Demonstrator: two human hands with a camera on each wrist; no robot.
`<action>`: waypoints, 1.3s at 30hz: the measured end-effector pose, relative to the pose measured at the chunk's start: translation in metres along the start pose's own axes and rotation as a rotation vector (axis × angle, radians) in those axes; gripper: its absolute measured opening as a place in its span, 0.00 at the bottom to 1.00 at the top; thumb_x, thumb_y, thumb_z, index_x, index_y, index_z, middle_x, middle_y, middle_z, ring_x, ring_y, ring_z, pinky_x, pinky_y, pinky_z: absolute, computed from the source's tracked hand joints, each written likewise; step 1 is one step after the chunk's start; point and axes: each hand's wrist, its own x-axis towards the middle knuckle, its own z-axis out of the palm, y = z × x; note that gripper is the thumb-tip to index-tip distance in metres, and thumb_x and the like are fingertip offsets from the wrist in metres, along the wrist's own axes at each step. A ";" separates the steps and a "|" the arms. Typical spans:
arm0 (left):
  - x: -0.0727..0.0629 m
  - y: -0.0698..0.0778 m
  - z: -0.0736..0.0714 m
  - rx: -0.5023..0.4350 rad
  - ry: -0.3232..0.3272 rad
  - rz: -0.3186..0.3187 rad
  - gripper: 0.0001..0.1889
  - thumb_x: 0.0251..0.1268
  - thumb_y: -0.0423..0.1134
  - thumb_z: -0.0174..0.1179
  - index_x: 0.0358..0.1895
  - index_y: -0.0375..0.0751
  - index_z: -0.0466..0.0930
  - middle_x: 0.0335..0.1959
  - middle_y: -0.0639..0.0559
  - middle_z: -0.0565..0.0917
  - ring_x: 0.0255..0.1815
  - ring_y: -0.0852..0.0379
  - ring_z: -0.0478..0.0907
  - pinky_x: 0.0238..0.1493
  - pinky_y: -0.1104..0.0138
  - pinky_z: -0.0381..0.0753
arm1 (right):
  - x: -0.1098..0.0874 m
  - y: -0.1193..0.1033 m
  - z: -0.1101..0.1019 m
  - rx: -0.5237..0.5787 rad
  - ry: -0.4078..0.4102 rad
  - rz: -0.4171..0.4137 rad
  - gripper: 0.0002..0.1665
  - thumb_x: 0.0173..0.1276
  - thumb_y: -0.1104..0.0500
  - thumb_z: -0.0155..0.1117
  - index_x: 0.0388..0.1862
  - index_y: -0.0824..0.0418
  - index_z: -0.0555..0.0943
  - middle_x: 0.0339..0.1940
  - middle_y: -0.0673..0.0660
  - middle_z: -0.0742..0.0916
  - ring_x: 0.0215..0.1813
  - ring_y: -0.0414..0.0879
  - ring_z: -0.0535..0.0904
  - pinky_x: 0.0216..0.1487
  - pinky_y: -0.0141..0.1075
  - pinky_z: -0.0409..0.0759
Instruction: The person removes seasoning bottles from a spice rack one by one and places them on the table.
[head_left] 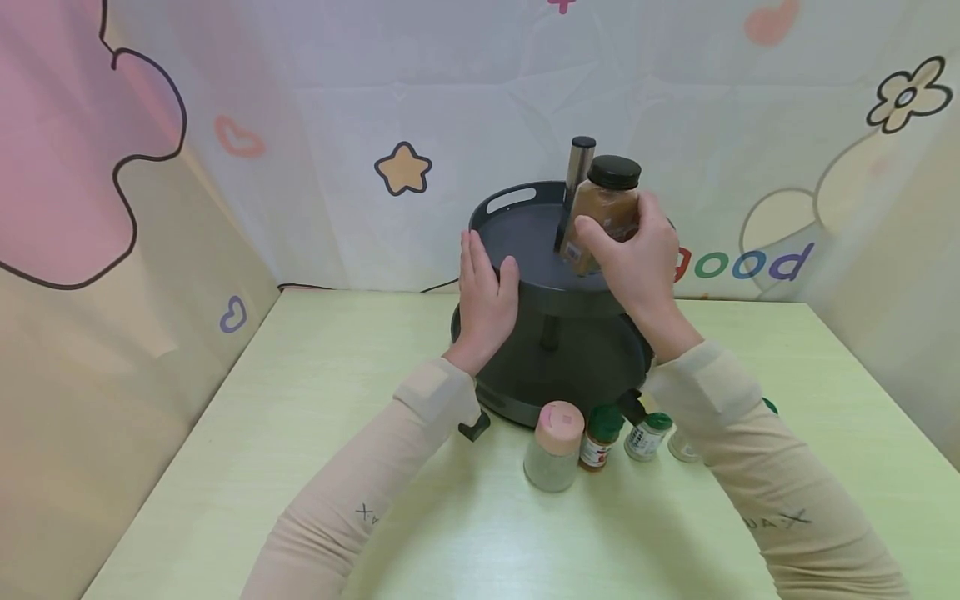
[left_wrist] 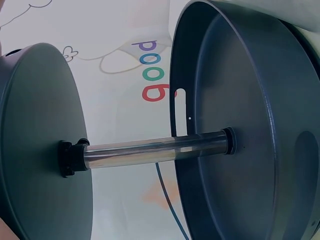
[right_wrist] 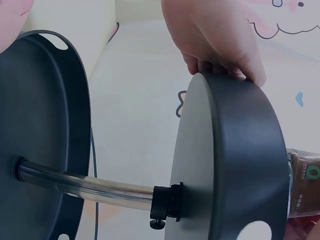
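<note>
My right hand grips a square jar of brown powder with a black lid, slightly tilted over the upper tray of a dark two-tier stand. In the right wrist view, part of the jar shows past the tray's edge. My left hand lies along the left side of the upper tray, fingers straight and thumb raised. The right wrist view shows that left hand touching the tray's outer wall. A metal pole joins the two tiers.
A pink-lidded glass shaker, a green-capped spice bottle and another green-capped jar stand before the stand. A clear jar is partly behind my right sleeve. Behind hangs a printed curtain.
</note>
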 end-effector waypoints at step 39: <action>0.001 -0.002 0.001 0.004 -0.002 0.010 0.33 0.67 0.49 0.33 0.69 0.37 0.34 0.72 0.48 0.35 0.72 0.56 0.33 0.70 0.59 0.41 | -0.008 0.017 -0.059 0.096 0.116 0.007 0.12 0.51 0.56 0.62 0.37 0.49 0.76 0.24 0.40 0.75 0.25 0.35 0.66 0.26 0.26 0.63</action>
